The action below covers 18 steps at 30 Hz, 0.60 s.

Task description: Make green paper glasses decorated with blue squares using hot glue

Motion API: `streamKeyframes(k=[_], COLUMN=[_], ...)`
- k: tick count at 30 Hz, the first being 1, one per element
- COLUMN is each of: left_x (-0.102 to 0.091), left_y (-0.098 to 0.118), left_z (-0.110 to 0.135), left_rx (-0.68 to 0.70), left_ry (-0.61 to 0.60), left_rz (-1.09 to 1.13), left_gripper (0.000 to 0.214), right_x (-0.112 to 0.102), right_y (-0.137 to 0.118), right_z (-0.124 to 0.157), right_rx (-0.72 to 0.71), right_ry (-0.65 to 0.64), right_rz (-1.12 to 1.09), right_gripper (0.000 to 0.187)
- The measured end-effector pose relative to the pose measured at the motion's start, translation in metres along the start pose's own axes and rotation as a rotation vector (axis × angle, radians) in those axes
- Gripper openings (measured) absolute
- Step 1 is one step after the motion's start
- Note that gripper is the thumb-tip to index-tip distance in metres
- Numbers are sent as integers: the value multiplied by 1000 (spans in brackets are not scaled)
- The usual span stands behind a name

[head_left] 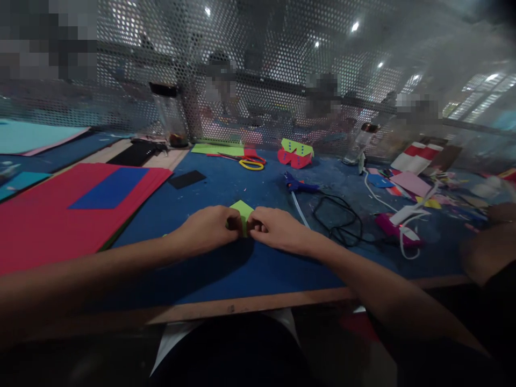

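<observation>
A small lime-green piece of paper (241, 208) lies on the blue tabletop, its far corner pointing away from me. My left hand (213, 228) grips its left side with curled fingers. On the other side my right hand (276, 228) pinches the right edge, so both hands meet close together over it. My fingers cover much of the sheet, and whether it is creased I cannot tell. Beyond it, a blue glue gun (298, 184) rests with its black cord. Yellow-and-red-handled scissors (250, 162) lie farther back, near a green and pink paper cutout with blue dots (296, 152).
At left, a stack of red sheets (52, 226) carries a blue strip (110, 188); a black rectangle (187, 179) lies beside it. On the right are a magenta power strip (399, 230), paper scraps (411, 183) and another person's arm (489, 242). A perforated metal screen (258, 80) stands behind.
</observation>
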<state>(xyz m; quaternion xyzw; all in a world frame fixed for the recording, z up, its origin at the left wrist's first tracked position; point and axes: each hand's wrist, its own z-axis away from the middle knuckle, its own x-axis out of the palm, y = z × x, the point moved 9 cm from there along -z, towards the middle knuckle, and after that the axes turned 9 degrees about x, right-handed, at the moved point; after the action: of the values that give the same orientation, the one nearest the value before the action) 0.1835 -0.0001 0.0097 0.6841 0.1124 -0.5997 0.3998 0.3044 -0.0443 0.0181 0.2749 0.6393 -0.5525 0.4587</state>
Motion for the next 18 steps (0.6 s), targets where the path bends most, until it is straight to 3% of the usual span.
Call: streamKeyframes(k=[18], left_x=[-3], left_y=[-4], left_z=[0], left_rx=[6], left_ry=[-80], left_rz=[87], left_gripper=[27], right_x=[0], right_y=[0], right_z=[1], right_rx=[-14], right_ry=[-1], right_rz=[-21], right_gripper=[3])
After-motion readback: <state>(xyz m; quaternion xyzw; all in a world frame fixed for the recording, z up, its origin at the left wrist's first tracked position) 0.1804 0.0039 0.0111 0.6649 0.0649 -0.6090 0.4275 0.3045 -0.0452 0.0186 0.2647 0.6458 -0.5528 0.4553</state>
